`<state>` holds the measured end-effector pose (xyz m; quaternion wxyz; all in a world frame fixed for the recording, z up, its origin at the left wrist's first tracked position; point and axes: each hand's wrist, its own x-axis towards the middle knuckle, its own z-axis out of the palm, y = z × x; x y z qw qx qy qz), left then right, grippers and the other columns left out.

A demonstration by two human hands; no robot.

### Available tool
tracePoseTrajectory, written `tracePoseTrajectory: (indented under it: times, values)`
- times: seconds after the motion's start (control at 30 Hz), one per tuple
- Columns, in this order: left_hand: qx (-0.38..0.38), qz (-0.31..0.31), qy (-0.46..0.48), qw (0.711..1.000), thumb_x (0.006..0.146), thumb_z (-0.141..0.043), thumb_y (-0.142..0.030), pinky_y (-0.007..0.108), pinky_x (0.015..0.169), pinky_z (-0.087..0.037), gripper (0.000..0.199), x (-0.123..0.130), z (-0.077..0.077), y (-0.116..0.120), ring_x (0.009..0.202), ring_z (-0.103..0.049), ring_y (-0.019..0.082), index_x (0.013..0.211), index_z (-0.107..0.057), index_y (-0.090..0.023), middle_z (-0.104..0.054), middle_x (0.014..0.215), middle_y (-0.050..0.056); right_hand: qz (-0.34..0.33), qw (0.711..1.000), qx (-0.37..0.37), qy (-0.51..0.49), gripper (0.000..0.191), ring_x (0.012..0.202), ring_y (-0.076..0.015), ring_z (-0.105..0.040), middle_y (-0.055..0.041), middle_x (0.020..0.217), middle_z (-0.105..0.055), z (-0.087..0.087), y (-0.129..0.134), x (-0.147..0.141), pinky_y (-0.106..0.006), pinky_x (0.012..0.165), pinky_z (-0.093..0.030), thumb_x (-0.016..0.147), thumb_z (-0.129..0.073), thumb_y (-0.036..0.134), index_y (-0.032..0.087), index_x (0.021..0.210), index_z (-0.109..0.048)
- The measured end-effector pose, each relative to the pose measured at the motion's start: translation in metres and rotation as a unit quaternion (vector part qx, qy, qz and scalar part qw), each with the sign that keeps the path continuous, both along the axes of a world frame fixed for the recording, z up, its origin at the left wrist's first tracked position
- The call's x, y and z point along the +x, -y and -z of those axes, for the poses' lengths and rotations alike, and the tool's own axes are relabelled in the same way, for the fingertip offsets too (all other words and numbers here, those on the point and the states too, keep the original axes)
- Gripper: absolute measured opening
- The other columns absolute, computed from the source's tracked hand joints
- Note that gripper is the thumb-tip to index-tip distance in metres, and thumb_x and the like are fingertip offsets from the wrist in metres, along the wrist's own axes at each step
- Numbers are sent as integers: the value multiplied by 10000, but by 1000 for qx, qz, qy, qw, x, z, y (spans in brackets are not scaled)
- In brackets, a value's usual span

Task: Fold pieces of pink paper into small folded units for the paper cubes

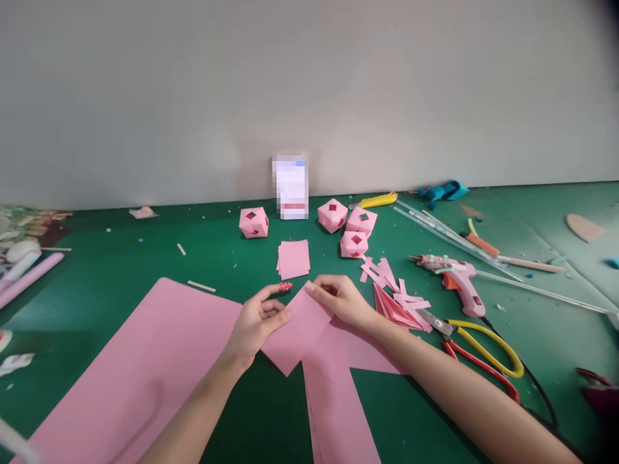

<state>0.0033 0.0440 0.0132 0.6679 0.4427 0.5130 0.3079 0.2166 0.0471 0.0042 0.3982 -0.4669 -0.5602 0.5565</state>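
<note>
A pink paper square [304,328] is held up at the middle, turned so that one corner points away from me. My left hand [261,319] pinches its left edge between thumb and fingers. On the top right corner, my right hand [338,298] is closed, thumb on top. Beneath the square lie pink paper strips [333,406]. A large pink sheet [159,361] lies under my left forearm. Just beyond my hands is a small stack of pink squares [294,259].
Folded pink paper balls [333,216] stand at the back. To the right lie paper scraps [382,274], scissors [483,348], a pink glue gun [457,277] with its cable, and clear sticks. A yellow cutter [380,200] and an upright phone [293,187] are near the wall.
</note>
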Motion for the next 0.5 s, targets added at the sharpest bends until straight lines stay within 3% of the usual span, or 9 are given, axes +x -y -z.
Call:
tracePoseTrajectory:
  times: [0.23, 0.5]
  values:
    - [32, 54, -23, 998, 795, -818, -379, 237, 646, -409, 534, -5, 2, -1, 690, -547, 124, 1238, -617, -158, -597, 717, -31, -12, 1000, 6, 8, 524, 585, -104, -342, 43, 605, -410, 1, 1, 0, -263, 547, -266, 893, -628, 624, 174, 643, -529]
    - [33, -11, 23, 999, 748, -865, -385, 214, 618, -420, 577, -6, 8, -2, 662, -539, 104, 1228, -620, -178, -572, 723, -44, -27, 1000, -9, -5, 457, 597, -104, -358, 45, 642, -418, 2, 2, -2, -247, 537, -261, 898, -646, 580, 180, 709, -531]
